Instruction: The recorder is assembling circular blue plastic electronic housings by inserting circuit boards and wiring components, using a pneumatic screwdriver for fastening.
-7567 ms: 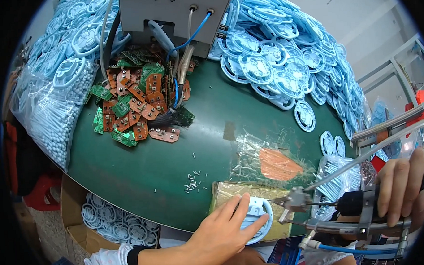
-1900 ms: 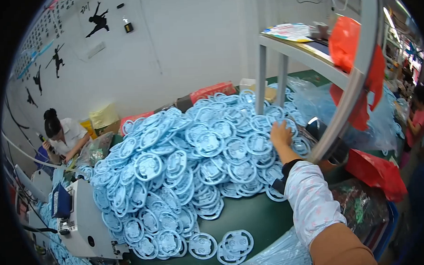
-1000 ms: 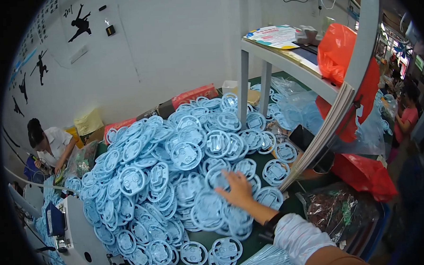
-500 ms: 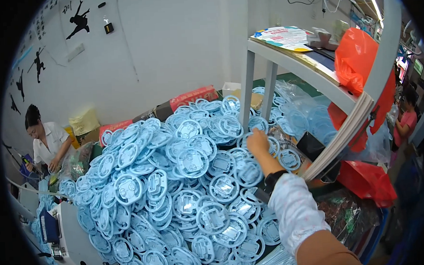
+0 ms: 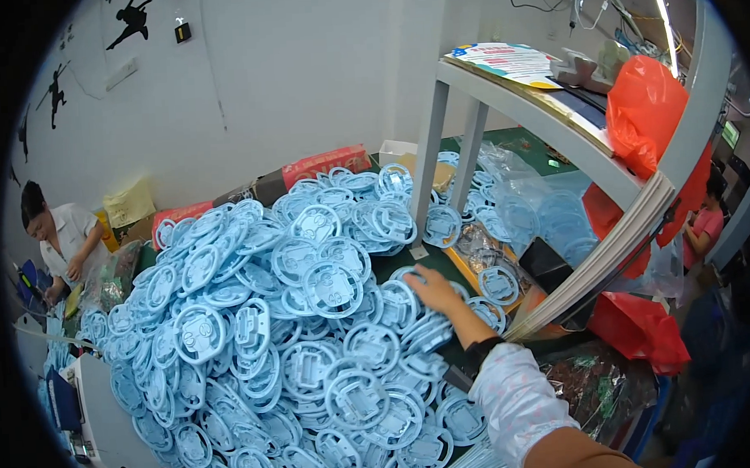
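Discs (image 5: 331, 289) are heaped on the table (image 5: 540, 140), backed by the wall (image 5: 318, 77). At left, the machine (image 5: 107, 421) is placed in front, a co-worker (image 5: 72, 235) seen behind it. At right, papers (image 5: 506, 63) and a bag (image 5: 644, 109) are set on the shelf (image 5: 538, 130).

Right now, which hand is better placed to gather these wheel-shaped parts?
Probably your right hand: it's at the right side of the piled light-blue wheel-shaped parts; your left hand isn't in view.

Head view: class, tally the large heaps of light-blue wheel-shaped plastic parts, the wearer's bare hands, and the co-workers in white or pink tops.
Heap of light-blue parts: 1
Wearer's right hand: 1
White-topped co-worker: 1
Pink-topped co-worker: 1
Total: 4
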A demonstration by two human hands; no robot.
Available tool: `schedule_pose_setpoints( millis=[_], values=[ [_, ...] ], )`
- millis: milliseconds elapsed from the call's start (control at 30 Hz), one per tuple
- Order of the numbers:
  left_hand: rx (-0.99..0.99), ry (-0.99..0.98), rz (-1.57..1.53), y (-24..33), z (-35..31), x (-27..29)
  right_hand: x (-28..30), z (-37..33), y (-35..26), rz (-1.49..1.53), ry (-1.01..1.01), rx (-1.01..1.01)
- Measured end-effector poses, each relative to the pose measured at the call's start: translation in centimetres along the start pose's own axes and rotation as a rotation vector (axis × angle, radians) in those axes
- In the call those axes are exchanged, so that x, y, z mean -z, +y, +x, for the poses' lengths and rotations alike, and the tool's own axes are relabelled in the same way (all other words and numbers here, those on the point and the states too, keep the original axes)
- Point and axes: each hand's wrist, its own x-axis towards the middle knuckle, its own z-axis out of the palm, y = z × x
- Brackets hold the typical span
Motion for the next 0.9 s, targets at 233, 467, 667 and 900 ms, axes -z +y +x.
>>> schedule_pose_setpoints(
  millis=[233, 467, 667, 900],
  values=[
    [0.038, -0.047, 0.357, -0.5, 1.0, -2.2, -4.0, -10.4, -7.3, 0.136, -0.087, 0.107],
    [0.015, 0.068, 0.072, 0.7, 0.1, -0.1, -3.6, -14.5, -6.0, 0.175, -0.344, 0.097],
    [-0.019, 0.403, 0.507, -3.3, 1.8, -8.3, 1.7, -0.3, -6.1, -0.126, 0.594, 0.107],
    [0.039, 0.176, 0.220, -1.4, 1.0, -5.9, 5.5, 9.8, 0.7, -0.087, 0.859, -0.056]
  ],
)
